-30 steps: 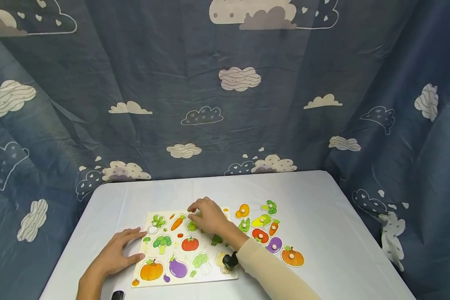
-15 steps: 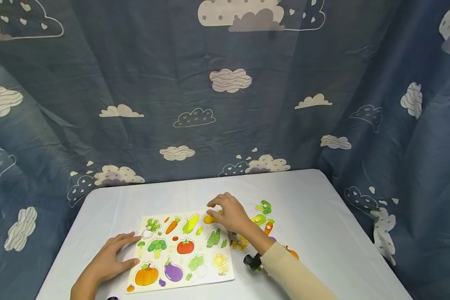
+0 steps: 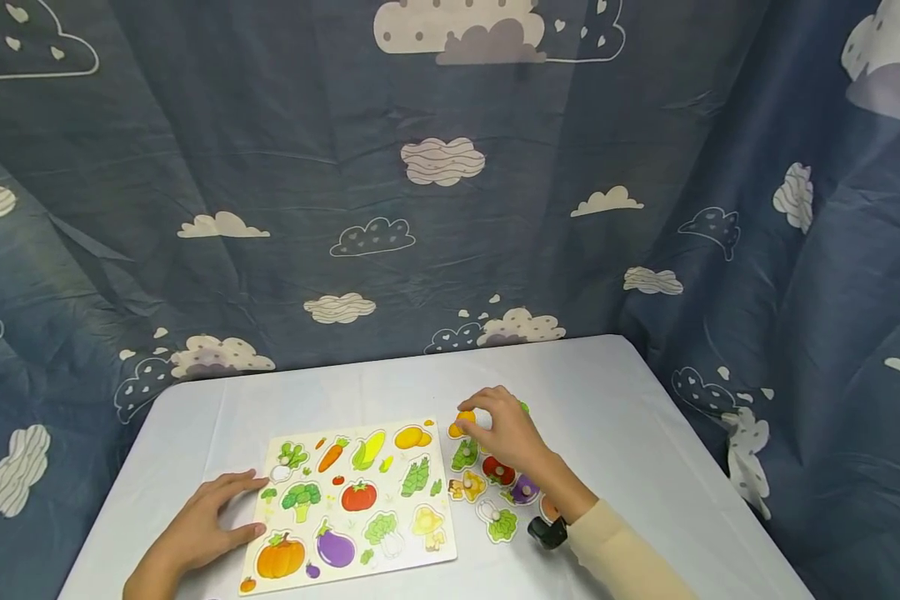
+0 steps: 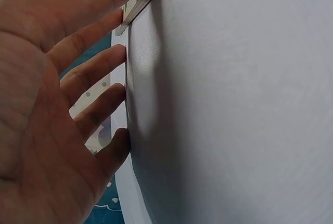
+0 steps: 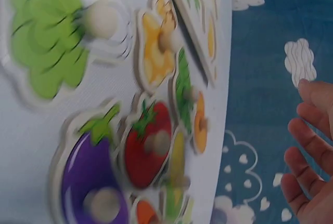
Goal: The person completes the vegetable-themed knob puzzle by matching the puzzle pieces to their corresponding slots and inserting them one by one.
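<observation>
My left hand [image 3: 202, 521] rests at the left edge of a white puzzle board [image 3: 387, 498] printed with vegetables. Its fingers are spread, and in the left wrist view the fingertips [image 4: 118, 52] lie along the board's side. Over the loose pieces right of the board hovers my right hand [image 3: 506, 429], thumb and forefinger apart beside an orange-yellow knobbed piece [image 3: 461, 425]. The right wrist view shows its fingers [image 5: 304, 135] loosely bent, with nothing held. Below it lie a tomato piece [image 3: 498, 471], an eggplant piece [image 5: 86, 169] and a mushroom piece [image 3: 467, 486].
A leafy cabbage piece [image 3: 501, 527] and a green piece [image 3: 465, 454] lie right of the board, among several others partly hidden by my right arm. A black device [image 3: 547, 533] sits at my right wrist. A blue cloud-patterned curtain [image 3: 285, 167] hangs behind the white table [image 3: 607, 400].
My right hand has moved right, from over the board's upper part to above the loose pieces. My left hand stays at the board's left edge. The head view has shifted right.
</observation>
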